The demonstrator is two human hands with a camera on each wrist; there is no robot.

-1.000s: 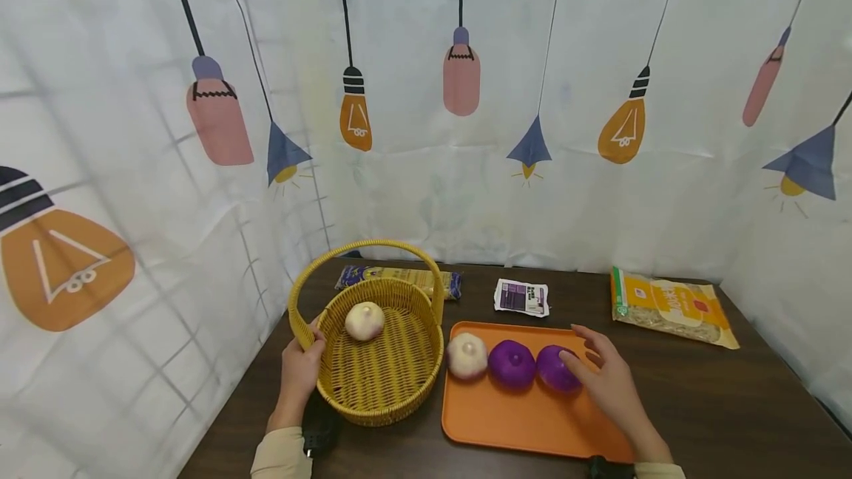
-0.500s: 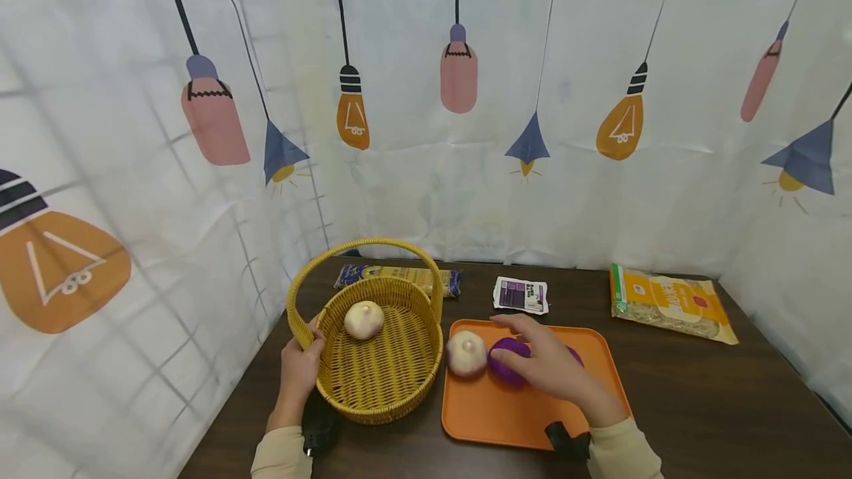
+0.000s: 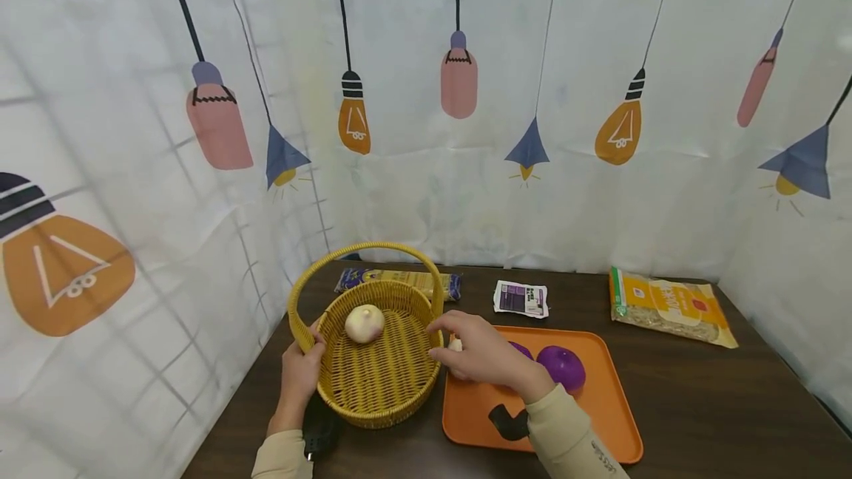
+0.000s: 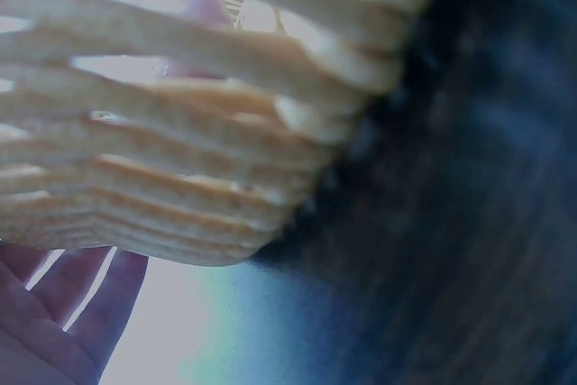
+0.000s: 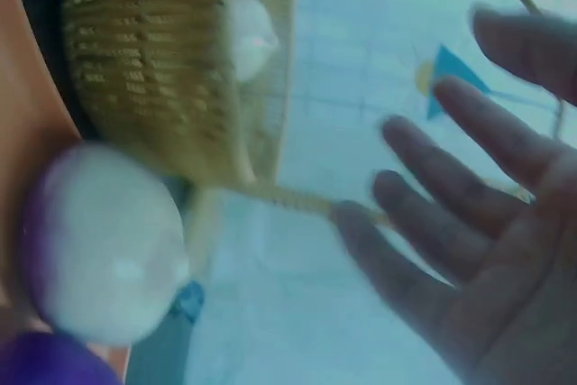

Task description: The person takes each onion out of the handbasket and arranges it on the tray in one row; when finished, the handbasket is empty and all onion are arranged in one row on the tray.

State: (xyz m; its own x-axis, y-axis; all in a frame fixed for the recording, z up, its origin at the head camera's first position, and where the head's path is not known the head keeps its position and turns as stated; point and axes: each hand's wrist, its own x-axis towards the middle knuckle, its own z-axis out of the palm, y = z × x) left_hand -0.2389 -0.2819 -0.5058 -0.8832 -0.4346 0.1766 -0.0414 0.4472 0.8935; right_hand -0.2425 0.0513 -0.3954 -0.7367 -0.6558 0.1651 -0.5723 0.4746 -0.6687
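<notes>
My left hand [image 3: 302, 368] grips the left side of a yellow woven basket [image 3: 376, 418] with an arched handle, thumb at the rim. In the left wrist view, its fingers [image 4: 95, 313] show below the weave. A whitish bulb [image 3: 364, 324], like a garlic or onion, lies inside the basket. My right hand [image 3: 482, 350] is at the basket's right rim, fingers spread and holding nothing. Under it, mostly hidden in the head view, a white-and-purple bulb [image 5: 117, 241] lies on the orange tray [image 3: 479, 427]. Two purple bulbs are there too: one partly covered [image 3: 521, 350], one in plain sight [image 3: 561, 368].
Behind the basket lies a long blue-and-yellow packet [image 3: 399, 279]. A small white-and-purple sachet [image 3: 521, 299] lies behind the tray, and a yellow-and-green bag [image 3: 672, 309] is at the back right. A lamp-patterned curtain [image 3: 426, 198] hangs behind the dark table [image 3: 692, 405].
My right hand has swept left from above the rightmost purple bulb, across the tray, to the basket's right rim. The left hand and the basket stay in place.
</notes>
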